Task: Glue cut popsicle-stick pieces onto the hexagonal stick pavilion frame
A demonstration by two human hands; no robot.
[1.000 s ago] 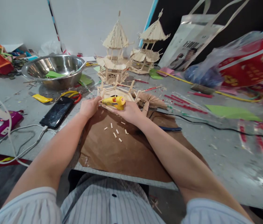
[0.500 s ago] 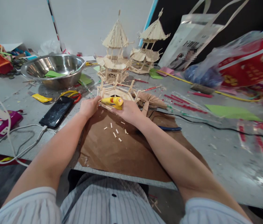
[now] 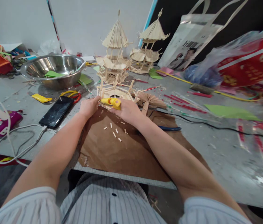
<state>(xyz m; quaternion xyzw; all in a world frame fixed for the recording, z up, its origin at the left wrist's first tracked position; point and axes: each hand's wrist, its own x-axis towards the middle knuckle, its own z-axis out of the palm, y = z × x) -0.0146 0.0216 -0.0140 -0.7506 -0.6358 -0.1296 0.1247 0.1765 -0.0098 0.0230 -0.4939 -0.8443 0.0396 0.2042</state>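
Observation:
My right hand (image 3: 129, 111) is wrapped round a yellow glue gun (image 3: 110, 102), whose nose points left toward my left hand. My left hand (image 3: 89, 107) is closed at the near left corner of an open wooden-stick frame (image 3: 116, 91), fingers pinched against its edge. Several short upright sticks rise from that frame. The fingertips and the glue gun's tip are partly hidden there. Several small cut stick pieces (image 3: 116, 131) lie on the brown paper (image 3: 122, 155) in front of my hands.
Two stick pagodas (image 3: 116, 37) stand behind the frame. At left are a steel bowl (image 3: 52, 81), a yellow cutter (image 3: 42, 98), scissors (image 3: 77, 98) and a phone (image 3: 57, 112) on a white cable. Right lie a black cord (image 3: 206, 127), blue-handled tool (image 3: 170, 128) and green paper (image 3: 231, 112).
The glue gun's rear end has shifted slightly left and down with my right hand. My left hand stays at the frame's corner.

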